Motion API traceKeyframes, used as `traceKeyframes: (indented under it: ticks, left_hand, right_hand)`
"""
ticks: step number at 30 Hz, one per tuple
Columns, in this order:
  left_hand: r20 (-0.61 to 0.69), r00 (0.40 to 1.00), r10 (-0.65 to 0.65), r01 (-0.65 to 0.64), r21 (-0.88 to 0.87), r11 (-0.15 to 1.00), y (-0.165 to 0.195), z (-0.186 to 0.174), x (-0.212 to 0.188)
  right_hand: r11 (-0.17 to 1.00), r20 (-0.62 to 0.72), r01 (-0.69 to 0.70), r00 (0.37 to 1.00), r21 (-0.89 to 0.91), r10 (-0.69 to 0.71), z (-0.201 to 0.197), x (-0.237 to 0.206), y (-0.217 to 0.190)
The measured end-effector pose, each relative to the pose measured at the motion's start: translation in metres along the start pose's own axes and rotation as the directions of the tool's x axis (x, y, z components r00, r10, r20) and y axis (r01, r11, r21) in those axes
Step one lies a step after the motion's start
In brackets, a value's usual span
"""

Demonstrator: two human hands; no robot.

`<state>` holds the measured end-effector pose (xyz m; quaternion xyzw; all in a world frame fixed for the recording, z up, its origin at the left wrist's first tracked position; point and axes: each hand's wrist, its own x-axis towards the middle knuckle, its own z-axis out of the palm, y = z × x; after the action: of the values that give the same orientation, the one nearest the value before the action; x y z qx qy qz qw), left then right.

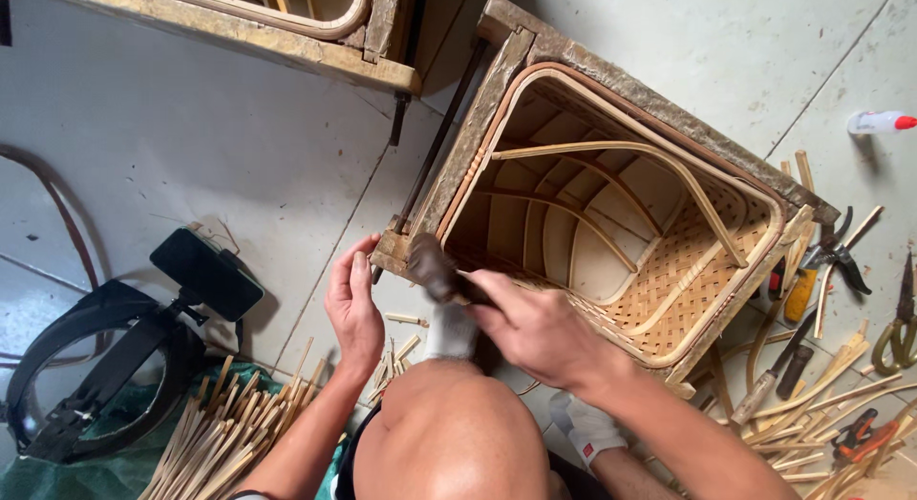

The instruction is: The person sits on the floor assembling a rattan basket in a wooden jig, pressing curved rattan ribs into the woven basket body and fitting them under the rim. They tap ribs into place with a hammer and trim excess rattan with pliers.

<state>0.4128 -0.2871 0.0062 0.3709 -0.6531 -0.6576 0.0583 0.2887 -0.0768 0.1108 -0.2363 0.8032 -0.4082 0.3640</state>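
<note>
the person sits over a woven bamboo basket (pixel 659 271) held in a rough wooden frame (pixel 611 70) on the tiled floor. the left hand (pixel 355 304) rests at the frame's near corner, fingers touching the wood. the right hand (pixel 540 328) grips a dark-headed mallet (pixel 432 266), blurred, right at the basket's near rim. a heap of bamboo strips (pixel 224 433) lies by the left knee, a phone on a stand (pixel 205 273) beside it, and pliers (pixel 836 252) and shears (pixel 898 323) lie off to the right.
</note>
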Motion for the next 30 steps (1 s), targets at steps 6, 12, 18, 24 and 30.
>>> traceKeyframes:
  ticks: [6,12,18,24,30]
  left_hand:
    - [-0.013,0.998,0.060,-0.059,0.013,0.998,-0.007,-0.002,-0.001]
    - [-0.015,0.978,0.208,-0.206,0.109,0.973,0.039,0.019,0.021]
    - [0.482,0.530,0.698,-0.847,0.266,0.460,0.107,0.093,0.060]
    - [0.737,0.126,0.664,-0.992,0.074,0.106,0.119,0.243,0.072]
    - [0.998,0.062,-0.012,-0.997,0.062,0.044,0.097,0.380,0.055]
  right_hand:
    - [0.991,-0.045,0.084,0.995,-0.105,-0.089,0.017,0.004,0.003]
    - [0.997,0.095,0.018,0.995,-0.072,-0.011,-0.015,-0.004,0.016]
    - [0.894,-0.189,-0.447,0.881,-0.034,0.434,-0.108,-0.100,0.057]
    - [0.818,-0.605,-0.441,0.554,0.369,0.572,-0.143,-0.211,0.103]
    - [0.794,-0.625,-0.322,0.492,0.516,0.606,-0.126,-0.226,0.131]
